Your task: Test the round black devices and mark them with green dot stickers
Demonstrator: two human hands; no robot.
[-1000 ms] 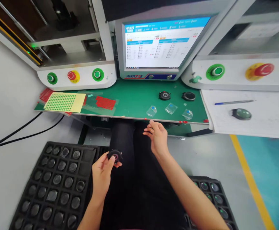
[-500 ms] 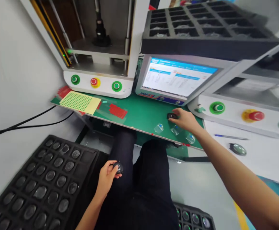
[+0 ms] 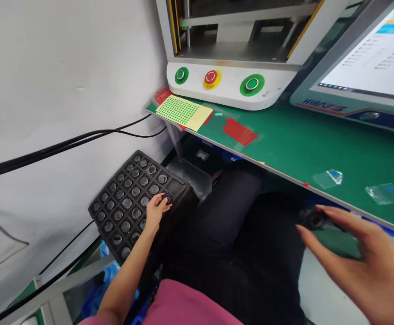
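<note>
My left hand [image 3: 154,211] pinches a small black round part [image 3: 167,198] with a ring-shaped centre, over the near right edge of a black foam tray [image 3: 180,192]. Round, lens-like pieces [image 3: 126,203] fill most of the tray's pockets; a pocket by the upper right corner is bare. Above my lap at the right, my right hand [image 3: 369,248] grips another black round part [image 3: 314,218] between thumb and fingers. That part is blurred by motion, and its details cannot be made out.
On the green bench [image 3: 285,144] lie a yellow sheet of green dot stickers [image 3: 183,110], a red sticker sheet [image 3: 240,132] and clear plastic pieces [image 3: 329,178]. A machine's button panel [image 3: 227,88] and a monitor [image 3: 369,67] stand behind. Black cables [image 3: 82,135] hang at left.
My view has swung left and down. The right hand has lifted its black part off the bench toward me. My left hand has carried its part from above my leg to the tray.
</note>
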